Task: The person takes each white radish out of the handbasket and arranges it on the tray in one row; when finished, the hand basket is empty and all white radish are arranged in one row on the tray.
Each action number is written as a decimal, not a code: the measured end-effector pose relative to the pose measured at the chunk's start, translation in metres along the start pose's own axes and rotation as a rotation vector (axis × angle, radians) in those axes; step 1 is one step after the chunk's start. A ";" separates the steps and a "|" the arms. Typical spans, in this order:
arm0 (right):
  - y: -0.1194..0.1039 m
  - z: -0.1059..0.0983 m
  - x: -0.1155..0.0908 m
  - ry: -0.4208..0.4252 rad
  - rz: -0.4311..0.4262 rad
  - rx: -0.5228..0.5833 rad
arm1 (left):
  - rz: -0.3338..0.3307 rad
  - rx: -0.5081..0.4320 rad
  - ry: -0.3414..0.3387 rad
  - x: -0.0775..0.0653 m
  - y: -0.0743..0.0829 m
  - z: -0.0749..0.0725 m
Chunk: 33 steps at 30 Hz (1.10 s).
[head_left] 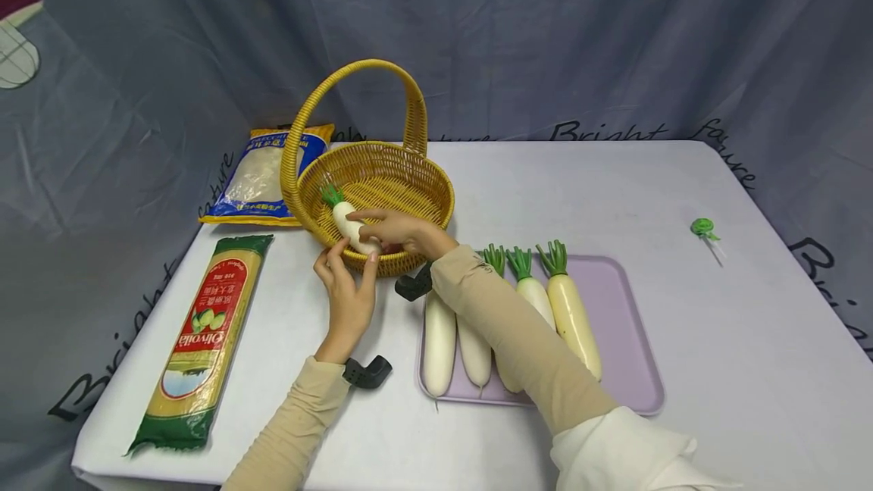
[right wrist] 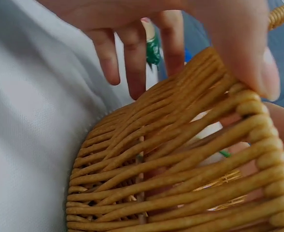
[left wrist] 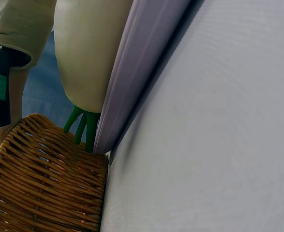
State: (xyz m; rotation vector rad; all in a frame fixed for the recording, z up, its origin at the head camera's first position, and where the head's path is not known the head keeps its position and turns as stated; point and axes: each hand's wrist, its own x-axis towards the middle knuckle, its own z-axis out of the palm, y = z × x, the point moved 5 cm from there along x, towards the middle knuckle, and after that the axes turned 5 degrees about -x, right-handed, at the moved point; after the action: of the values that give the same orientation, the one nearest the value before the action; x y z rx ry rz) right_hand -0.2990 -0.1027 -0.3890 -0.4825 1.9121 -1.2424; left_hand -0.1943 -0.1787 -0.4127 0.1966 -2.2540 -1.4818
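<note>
A white radish [head_left: 349, 226] with short green stalks lies inside the yellow wicker basket [head_left: 436, 173], against its near left side. My right hand [head_left: 398, 232] reaches over the near rim and holds the radish, its fingers and thumb about the white body. Outside the basket, my left hand [head_left: 346, 298] touches the near rim, close to the radish's lower end. In the right wrist view the thumb of my left hand [right wrist: 243, 53] rests on the rim, with other fingers hanging outside the woven wall. Through gaps in the weave, parts of my right hand show.
A lilac tray [head_left: 624, 324] under my right arm holds several white radishes [head_left: 439, 347]. A spaghetti pack [head_left: 204, 339] lies left; a blue and yellow bag [head_left: 262, 176] is behind it, beside the basket. Far right lies a green lollipop [head_left: 702, 228]. The basket's tall handle [head_left: 368, 64] arches overhead.
</note>
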 end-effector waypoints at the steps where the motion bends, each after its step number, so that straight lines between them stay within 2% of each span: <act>1: 0.000 -0.001 0.000 -0.009 0.001 0.021 | 0.001 0.001 0.000 0.000 0.000 0.000; 11: -0.001 -0.002 0.004 -0.090 0.011 0.244 | -0.002 -0.003 -0.005 0.001 0.002 0.001; 20: -0.001 -0.006 0.002 -0.058 0.029 0.352 | 0.002 -0.004 0.015 0.001 0.002 0.000; 33: -0.005 -0.015 -0.004 -0.023 -0.037 0.453 | -0.010 -0.003 0.002 0.000 0.002 0.000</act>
State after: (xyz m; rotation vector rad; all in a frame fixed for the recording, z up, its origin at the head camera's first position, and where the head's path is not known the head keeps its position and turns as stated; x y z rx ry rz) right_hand -0.3082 -0.0934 -0.3798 -0.2911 1.5405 -1.6280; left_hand -0.1943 -0.1775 -0.4108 0.2088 -2.2530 -1.4892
